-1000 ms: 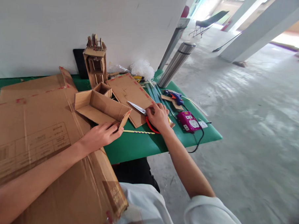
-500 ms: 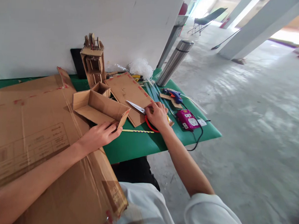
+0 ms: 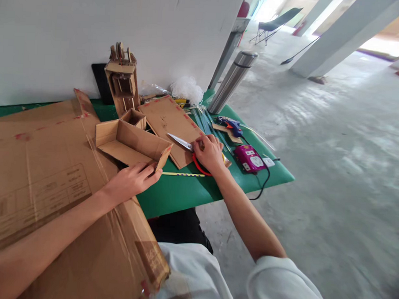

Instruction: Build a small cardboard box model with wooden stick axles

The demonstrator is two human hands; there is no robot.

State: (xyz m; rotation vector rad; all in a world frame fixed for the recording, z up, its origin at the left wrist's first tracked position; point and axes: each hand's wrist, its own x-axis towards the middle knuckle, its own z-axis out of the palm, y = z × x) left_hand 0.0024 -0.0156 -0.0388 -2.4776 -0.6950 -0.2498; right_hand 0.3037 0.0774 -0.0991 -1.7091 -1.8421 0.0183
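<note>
My left hand [image 3: 132, 182] grips the near right corner of a folded cardboard tray [image 3: 136, 142], fingers closed round its edge. The tray has upright side walls. My right hand [image 3: 208, 152] is closed over a pair of scissors [image 3: 181, 142]; their silver blades point left across a flat cardboard sheet [image 3: 168, 117]. Part of a red handle loop shows under the hand, while the rest is hidden by the fingers. A yellow strip with dark marks [image 3: 183, 174] lies on the green table between my hands. A small open cardboard box [image 3: 134, 118] stands behind the tray.
A large flattened carton [image 3: 47, 160] covers the left side. Behind stands a cardboard tower [image 3: 121, 82]. On the right are glue sticks [image 3: 203, 123], a glue gun [image 3: 232, 126], a purple power strip [image 3: 248, 158] with a black cord, and a steel flask [image 3: 232, 82] near the table edge.
</note>
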